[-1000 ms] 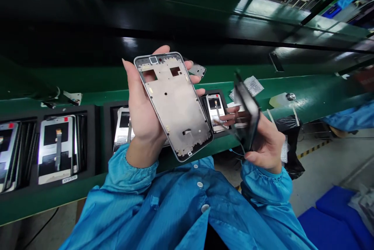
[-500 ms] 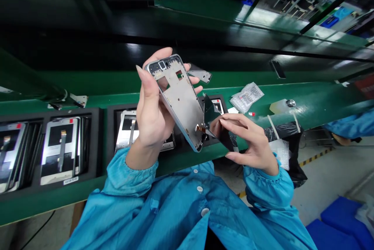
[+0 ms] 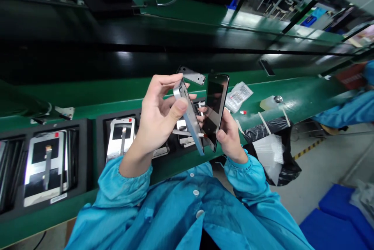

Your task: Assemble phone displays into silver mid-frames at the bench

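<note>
My left hand [image 3: 159,115] is closed around a silver-blue phone frame [image 3: 191,121], which is turned edge-on so its inner side faces right. Thumb and fingers grip it near its upper end. In my right hand [image 3: 230,135] is a dark glossy phone screen [image 3: 215,105], standing nearly upright with its shiny face toward me. The thumb presses its lower right edge. Frame and screen are close together, their lower ends nearly meeting; whether they touch I cannot tell. Behind them another phone frame [image 3: 193,75] lies on the green bench.
Black foam trays [image 3: 92,140] at the left hold several screen panels [image 3: 46,160] with flex cables. Bubble-wrap packs [image 3: 239,96], a dispenser bottle [image 3: 269,103] and a black phone [image 3: 267,67] lie to the right. A black plastic bag [image 3: 288,164] hangs off the bench edge.
The frame has turned from showing its inner face to edge-on. The screen has swung upright beside it, its glossy face now toward me, and my right hand has moved left.
</note>
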### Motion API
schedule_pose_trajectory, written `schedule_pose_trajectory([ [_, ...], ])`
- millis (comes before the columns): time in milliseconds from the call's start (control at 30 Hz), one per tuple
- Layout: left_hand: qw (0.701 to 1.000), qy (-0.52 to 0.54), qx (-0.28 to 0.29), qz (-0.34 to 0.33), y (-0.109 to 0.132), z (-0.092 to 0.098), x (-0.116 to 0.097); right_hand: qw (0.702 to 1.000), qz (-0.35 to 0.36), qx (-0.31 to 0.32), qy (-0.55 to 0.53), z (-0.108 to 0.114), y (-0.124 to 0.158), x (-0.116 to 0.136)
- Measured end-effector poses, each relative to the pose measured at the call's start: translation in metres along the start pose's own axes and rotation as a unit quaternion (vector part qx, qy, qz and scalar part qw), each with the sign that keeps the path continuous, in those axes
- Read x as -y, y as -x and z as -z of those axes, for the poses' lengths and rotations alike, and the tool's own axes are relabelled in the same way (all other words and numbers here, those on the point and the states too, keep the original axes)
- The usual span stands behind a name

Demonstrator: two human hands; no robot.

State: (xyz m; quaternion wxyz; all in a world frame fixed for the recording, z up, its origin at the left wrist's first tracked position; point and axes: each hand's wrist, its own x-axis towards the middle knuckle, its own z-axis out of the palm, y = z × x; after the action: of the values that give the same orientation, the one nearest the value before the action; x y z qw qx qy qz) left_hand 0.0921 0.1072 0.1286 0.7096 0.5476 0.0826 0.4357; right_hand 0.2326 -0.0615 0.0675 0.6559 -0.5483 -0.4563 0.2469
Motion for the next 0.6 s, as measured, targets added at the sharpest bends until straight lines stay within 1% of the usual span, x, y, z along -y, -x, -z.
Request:
schedule_pose_trajectory([
  [67, 1.0, -0.005, -0.004, -0.01, -0.001, -0.001, 0.0, 1.0, 0.002, 0.008, -0.008, 0.001, -0.001, -0.002],
  [200, 1.0, 0.002, -0.026, 0.009, -0.003, -0.001, 0.001, 0.999, -0.009, 0.02, 0.028, 0.0, -0.003, -0.003],
  [233, 1.0, 0.002, -0.024, 0.008, -0.004, 0.0, 0.001, 0.999, -0.005, 0.025, 0.038, -0.002, -0.004, -0.003],
  [267, 1.0, -0.001, -0.015, -0.001, -0.005, 0.002, 0.002, 0.998, 0.008, 0.032, 0.047, -0.004, -0.005, -0.003],
  [333, 0.999, -0.015, 0.015, -0.038, -0.007, 0.007, 0.005, 0.995, 0.05, 0.051, 0.074, -0.009, -0.008, -0.004],
  [433, 0.993, -0.037, 0.064, -0.089, -0.008, 0.017, 0.009, 0.982, 0.1, 0.068, 0.142, -0.015, -0.012, -0.001],
  [533, 0.991, -0.037, 0.093, -0.093, -0.008, 0.024, 0.011, 0.971, 0.12, 0.077, 0.189, -0.018, -0.016, 0.003],
  [600, 0.989, -0.045, 0.097, -0.1, -0.006, 0.026, 0.011, 0.966, 0.142, 0.081, 0.199, -0.019, -0.018, 0.005],
])
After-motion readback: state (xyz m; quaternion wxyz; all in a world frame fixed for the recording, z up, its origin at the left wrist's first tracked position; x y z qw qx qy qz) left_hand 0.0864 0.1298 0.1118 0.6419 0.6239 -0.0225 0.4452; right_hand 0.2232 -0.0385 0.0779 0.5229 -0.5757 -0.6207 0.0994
